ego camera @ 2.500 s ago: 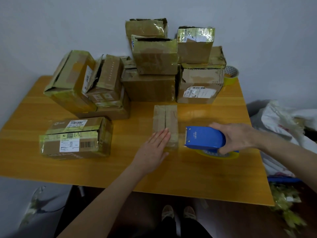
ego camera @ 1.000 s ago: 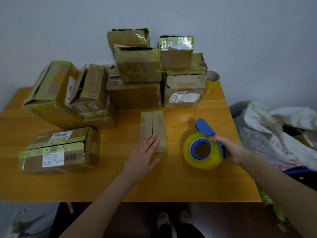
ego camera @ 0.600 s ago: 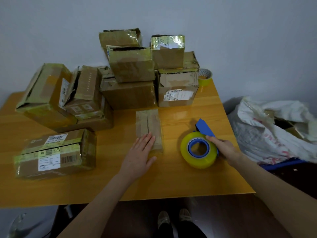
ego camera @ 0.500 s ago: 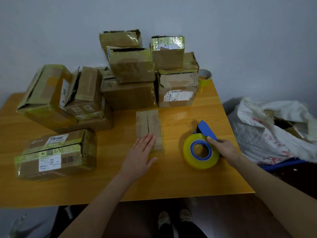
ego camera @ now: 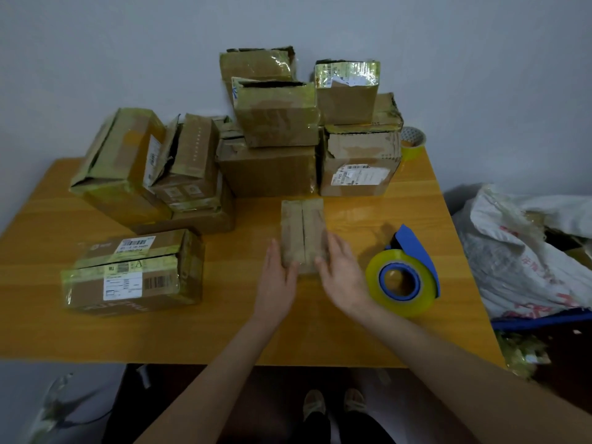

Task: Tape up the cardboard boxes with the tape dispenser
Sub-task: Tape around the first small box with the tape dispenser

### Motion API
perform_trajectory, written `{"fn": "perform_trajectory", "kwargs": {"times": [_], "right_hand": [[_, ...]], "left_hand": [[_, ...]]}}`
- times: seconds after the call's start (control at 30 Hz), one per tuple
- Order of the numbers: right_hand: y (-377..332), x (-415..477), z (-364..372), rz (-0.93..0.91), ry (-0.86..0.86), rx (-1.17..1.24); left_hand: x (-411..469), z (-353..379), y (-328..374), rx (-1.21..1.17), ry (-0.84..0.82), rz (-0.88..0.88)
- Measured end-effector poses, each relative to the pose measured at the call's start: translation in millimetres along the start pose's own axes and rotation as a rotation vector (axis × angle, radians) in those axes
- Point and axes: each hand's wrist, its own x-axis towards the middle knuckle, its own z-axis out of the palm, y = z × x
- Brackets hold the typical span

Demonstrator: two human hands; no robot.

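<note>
Cardboard small box (ego camera: pixel 302 229) lies between both hands: left hand (ego camera: pixel 277 278) flat against its side, right hand (ego camera: pixel 342 278), blurred, seemingly spread open on it. The tape dispenser (ego camera: pixel 404 278) stands just right of that hand.

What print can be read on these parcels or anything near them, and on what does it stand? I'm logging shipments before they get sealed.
"A": on the front-left box, near its top front edge, beside a small barcode sticker.
Shipping labels and barcodes on that box: too small to read.
White label on the right-hand box: blurred, unreadable.
Red print on the white sack: blurred, unreadable.
</note>
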Motion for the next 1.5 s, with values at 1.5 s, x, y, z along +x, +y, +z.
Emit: {"fn": "perform_trajectory", "kwargs": {"times": [1.5], "right_hand": [[15, 36, -19, -0.107, -0.124, -0.352]], "left_hand": [[30, -5, -26, 0.201, -0.045, -0.016]]}}
